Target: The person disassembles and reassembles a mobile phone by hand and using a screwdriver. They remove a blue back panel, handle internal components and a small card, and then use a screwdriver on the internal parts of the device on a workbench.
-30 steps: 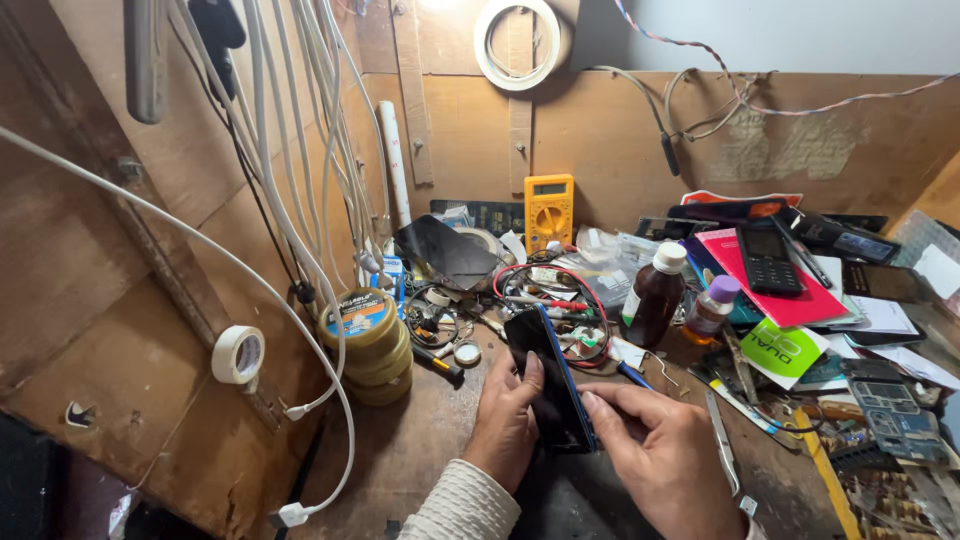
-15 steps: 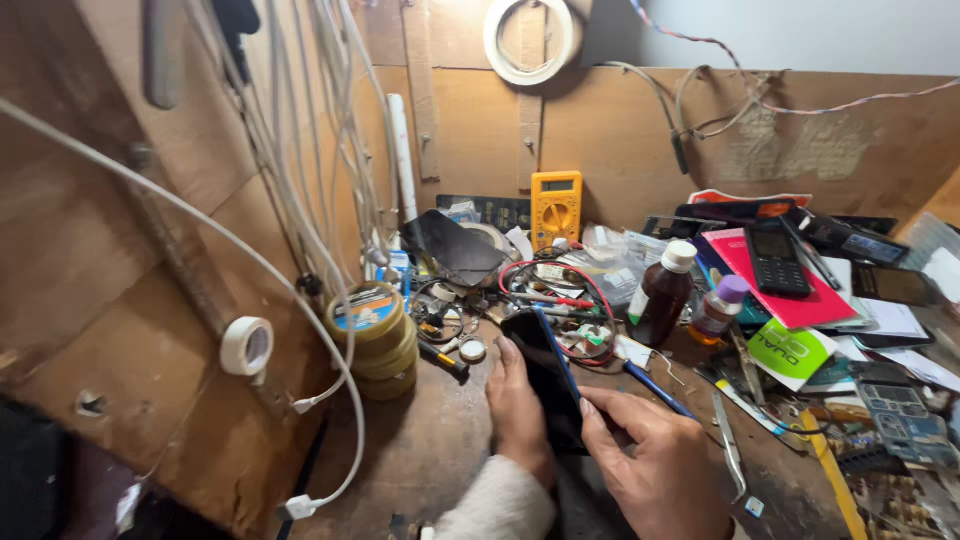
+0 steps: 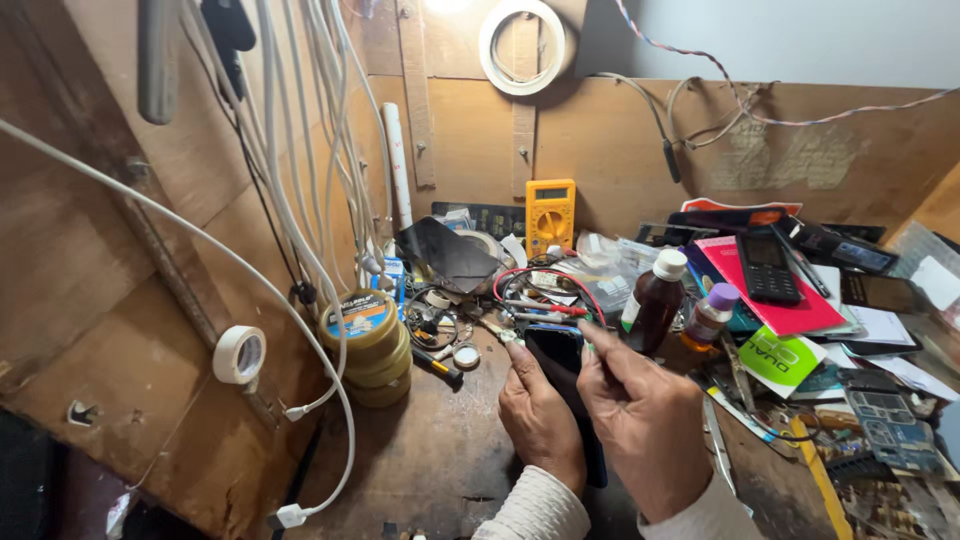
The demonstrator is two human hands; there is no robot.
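A black smartphone [image 3: 558, 352] stands tilted between my hands over the wooden bench. My left hand [image 3: 538, 420] grips its left edge from behind, thumb up along the side. My right hand [image 3: 648, 420] is raised in front of the phone's right side, fingers pinched together near its top edge; whether they pinch a small tool I cannot tell. Most of the phone's lower half is hidden by both hands.
A yellow multimeter [image 3: 550, 213] leans on the back wall. Stacked round tins [image 3: 366, 345], a brown bottle [image 3: 655, 303], a small purple-capped bottle [image 3: 711, 314], a keypad phone [image 3: 766, 266] on a pink book, red probe leads [image 3: 540, 290], a tape roll [image 3: 240, 354], white cables [image 3: 300, 200].
The view has dropped closer to the bench. My right hand has risen from the phone's lower right to its top right edge. My left hand keeps its hold.
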